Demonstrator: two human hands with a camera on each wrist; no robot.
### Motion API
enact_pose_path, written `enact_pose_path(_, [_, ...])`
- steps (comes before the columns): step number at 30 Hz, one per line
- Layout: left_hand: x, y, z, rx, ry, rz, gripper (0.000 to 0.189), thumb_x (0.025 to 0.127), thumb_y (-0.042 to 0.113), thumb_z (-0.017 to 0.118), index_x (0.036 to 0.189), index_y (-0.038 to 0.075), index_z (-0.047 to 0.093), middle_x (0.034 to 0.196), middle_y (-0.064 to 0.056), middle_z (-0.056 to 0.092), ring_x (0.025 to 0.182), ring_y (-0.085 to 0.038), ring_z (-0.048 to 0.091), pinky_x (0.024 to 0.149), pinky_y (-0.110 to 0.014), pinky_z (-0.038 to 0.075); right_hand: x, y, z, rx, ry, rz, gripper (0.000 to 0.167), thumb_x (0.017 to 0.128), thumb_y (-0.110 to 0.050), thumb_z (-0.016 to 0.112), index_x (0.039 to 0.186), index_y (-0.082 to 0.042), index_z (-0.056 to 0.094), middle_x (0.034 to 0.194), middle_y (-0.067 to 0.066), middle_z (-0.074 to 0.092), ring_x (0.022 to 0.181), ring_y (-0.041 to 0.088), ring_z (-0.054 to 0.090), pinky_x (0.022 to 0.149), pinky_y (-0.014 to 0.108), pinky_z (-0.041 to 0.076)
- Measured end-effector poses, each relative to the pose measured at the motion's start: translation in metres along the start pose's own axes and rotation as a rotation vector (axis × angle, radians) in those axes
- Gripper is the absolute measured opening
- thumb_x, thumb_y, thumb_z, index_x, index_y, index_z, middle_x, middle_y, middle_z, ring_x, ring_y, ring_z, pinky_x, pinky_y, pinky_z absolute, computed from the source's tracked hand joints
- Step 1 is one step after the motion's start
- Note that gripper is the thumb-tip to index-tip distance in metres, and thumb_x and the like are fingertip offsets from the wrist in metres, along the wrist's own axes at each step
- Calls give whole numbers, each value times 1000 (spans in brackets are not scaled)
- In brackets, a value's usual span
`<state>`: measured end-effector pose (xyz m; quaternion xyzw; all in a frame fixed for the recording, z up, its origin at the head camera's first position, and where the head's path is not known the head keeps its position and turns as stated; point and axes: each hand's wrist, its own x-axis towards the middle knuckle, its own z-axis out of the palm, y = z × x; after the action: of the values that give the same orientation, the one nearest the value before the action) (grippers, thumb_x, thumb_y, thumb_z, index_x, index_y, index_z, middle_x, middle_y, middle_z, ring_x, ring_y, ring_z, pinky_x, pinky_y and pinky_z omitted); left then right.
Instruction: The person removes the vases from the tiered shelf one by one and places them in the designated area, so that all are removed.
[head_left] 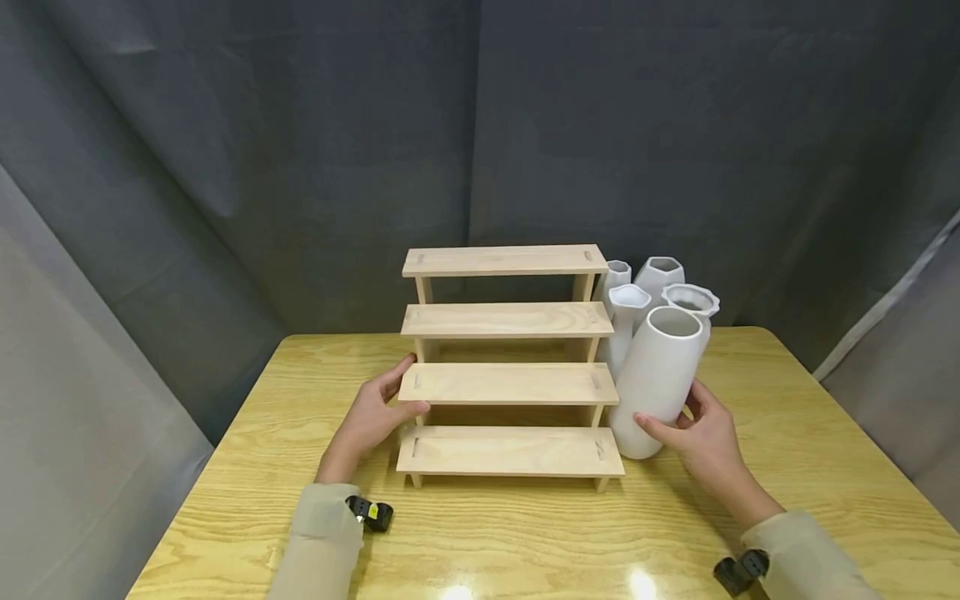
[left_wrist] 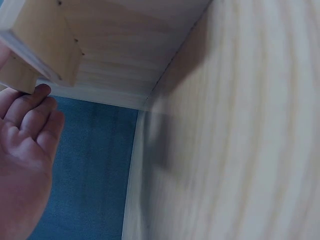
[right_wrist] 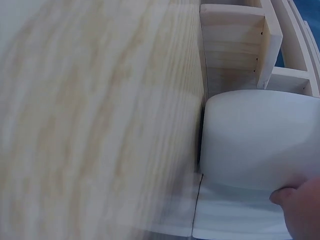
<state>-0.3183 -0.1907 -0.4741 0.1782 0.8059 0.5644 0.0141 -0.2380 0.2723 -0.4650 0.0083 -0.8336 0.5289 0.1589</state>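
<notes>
A pale wooden four-tier stepped shelf [head_left: 510, 383] stands on the table. My left hand [head_left: 375, 412] grips its left side, thumb at the front of the second tier from the bottom and fingers behind. In the left wrist view the fingers [left_wrist: 36, 120] reach up against the wooden side pieces. My right hand [head_left: 705, 437] holds a tall, smooth white vase [head_left: 656, 392] low down on its right side, thumb in front. This vase is upright, close beside the shelf's right end. Only part of the thumb [right_wrist: 285, 196] and hand shows in the right wrist view.
Several other white vases crowd behind the held one, among them a flared-neck vase [head_left: 628, 298], a faceted vase [head_left: 663, 267] and a wavy-rimmed vase [head_left: 692, 298]. The yellow wood-grain table [head_left: 510, 542] ends at grey curtains [head_left: 337, 167] at the back and sides.
</notes>
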Motion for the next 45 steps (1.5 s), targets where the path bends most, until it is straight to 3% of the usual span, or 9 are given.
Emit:
enact_pose_path(4, [0,-2,0,0,-1,8,84,86,37,78,155,22,34,156,10,32,143,-27,31,115,-48,26,1,2,-2,2,-17,1,86,81,-24,85,150,-7,37,142,15,46,124,24,48,90,13,47])
enact_pose_path(13, [-1,0,0,-12,-4,10,84,86,36,78,155,22,34,156,8,33,142,-29,31,115,-51,26,0,4,-3,45,-40,-32,83,81,-18,84,150,-9,38,142,13,45,122,10,47,92,13,45])
enact_pose_path(28, [0,0,-1,-22,-24,-18,82,88,33,77,156,25,30,158,7,28,145,-28,25,116,-51,23,-1,1,-4,7,-49,-11,85,81,-22,84,150,-9,37,143,11,46,123,11,46,93,11,43])
enact_pose_path(34, [-3,14,-2,-18,-39,-38,84,88,30,77,157,18,29,159,1,27,144,-33,25,115,-52,24,-2,0,-5,-8,-53,-18,85,82,-24,83,151,-10,36,145,13,45,127,21,46,96,15,44])
enact_pose_path(39, [-10,31,-2,-15,-48,-34,84,89,31,76,157,14,29,159,-1,28,144,-35,24,115,-54,24,-2,-1,-7,-37,-63,-3,86,83,-30,82,152,-12,35,146,12,44,131,30,44,101,25,45])
enact_pose_path(42, [-12,33,-2,-11,-51,-20,83,90,30,75,157,12,28,159,-3,28,144,-36,24,115,-55,23,-3,-2,-8,-32,-66,1,86,84,-29,82,153,-11,34,146,12,44,131,32,44,103,30,45])
enact_pose_path(45, [-12,34,-2,5,-49,-15,83,90,29,75,157,12,28,159,-2,27,144,-35,24,115,-54,23,-4,-3,-9,-11,-65,2,86,84,-27,81,153,-10,34,147,13,43,131,33,43,102,27,45])
